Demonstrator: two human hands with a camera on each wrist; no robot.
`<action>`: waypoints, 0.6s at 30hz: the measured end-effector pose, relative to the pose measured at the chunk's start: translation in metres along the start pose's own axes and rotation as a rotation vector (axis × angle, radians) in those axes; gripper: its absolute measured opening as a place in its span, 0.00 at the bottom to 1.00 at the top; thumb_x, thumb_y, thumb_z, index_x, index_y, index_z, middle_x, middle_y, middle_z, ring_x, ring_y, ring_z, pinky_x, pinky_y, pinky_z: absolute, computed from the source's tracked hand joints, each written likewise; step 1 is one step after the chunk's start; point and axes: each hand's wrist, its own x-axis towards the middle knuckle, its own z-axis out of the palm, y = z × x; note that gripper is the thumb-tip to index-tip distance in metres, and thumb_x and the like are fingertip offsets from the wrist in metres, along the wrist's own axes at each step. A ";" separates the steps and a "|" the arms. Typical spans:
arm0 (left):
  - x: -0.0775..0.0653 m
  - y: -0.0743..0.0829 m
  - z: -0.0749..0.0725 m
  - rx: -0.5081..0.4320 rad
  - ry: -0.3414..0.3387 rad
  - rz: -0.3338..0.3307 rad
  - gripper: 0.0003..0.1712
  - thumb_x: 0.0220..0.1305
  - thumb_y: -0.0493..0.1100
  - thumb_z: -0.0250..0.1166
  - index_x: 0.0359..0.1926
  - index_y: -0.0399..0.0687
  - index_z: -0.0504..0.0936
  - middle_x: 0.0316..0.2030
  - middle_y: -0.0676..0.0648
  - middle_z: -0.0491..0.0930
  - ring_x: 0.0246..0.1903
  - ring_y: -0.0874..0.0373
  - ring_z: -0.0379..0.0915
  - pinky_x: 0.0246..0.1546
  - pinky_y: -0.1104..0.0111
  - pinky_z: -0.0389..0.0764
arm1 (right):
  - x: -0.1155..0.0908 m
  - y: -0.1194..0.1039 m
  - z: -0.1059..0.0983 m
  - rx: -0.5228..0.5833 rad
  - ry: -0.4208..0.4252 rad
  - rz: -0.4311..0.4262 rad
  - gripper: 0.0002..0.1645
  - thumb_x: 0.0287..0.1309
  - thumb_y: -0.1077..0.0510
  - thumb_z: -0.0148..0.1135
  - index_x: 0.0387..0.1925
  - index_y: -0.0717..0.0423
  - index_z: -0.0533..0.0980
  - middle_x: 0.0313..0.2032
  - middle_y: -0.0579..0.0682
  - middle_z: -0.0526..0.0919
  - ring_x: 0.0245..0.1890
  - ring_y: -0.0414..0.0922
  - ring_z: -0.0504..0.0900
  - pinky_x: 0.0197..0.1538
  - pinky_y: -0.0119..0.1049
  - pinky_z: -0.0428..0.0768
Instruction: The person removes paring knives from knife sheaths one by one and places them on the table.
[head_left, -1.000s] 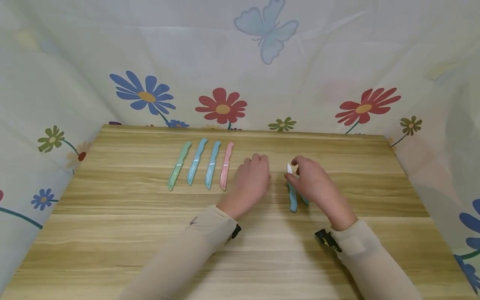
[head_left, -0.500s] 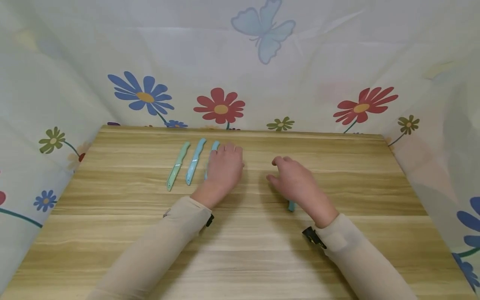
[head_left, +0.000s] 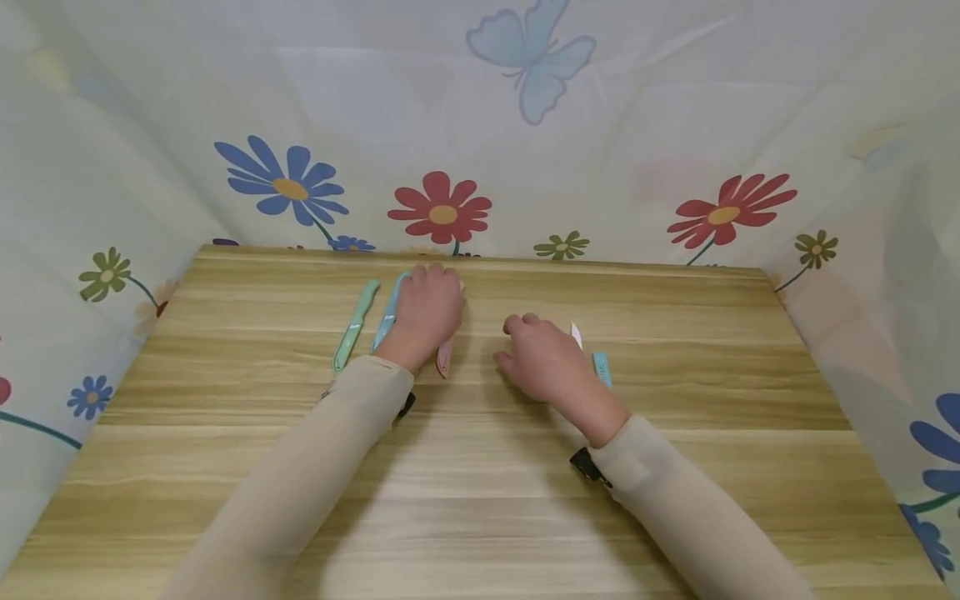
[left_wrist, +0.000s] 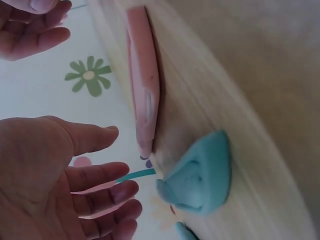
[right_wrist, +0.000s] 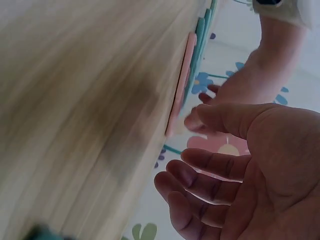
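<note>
My left hand hovers over the row of sheathed knives with fingers loosely bent and nothing held, as the left wrist view shows. Beneath and beside it lie a pink knife and a blue knife, the latter covered by the hand in the head view. Another blue knife is partly hidden to its left, and a green knife is leftmost. My right hand is above the table, fingers relaxed, holding nothing. Just right of it show a white blade and a light blue sheath; the blade's handle is hidden.
The wooden table spans the lower view. A white curtain with printed flowers and a butterfly stands along its back and both sides.
Both hands have moved left. My left hand has passed from right of the pink knife to over the row. My right hand has left the unsheathed knife and its sheath, which stay on the table.
</note>
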 end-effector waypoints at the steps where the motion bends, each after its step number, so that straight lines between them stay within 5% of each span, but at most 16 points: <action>1: 0.002 0.000 0.001 -0.004 -0.010 -0.005 0.19 0.80 0.49 0.60 0.48 0.35 0.84 0.46 0.37 0.81 0.50 0.39 0.76 0.49 0.47 0.81 | 0.001 -0.002 0.001 -0.004 -0.004 -0.003 0.27 0.74 0.46 0.65 0.64 0.59 0.78 0.57 0.57 0.83 0.53 0.55 0.85 0.51 0.53 0.85; 18: 0.025 0.006 0.011 -0.023 -0.127 -0.093 0.16 0.79 0.42 0.56 0.51 0.36 0.86 0.50 0.36 0.82 0.50 0.40 0.76 0.55 0.47 0.79 | 0.009 -0.022 0.015 0.027 -0.010 -0.008 0.28 0.73 0.42 0.64 0.59 0.59 0.80 0.52 0.56 0.84 0.47 0.55 0.86 0.50 0.53 0.85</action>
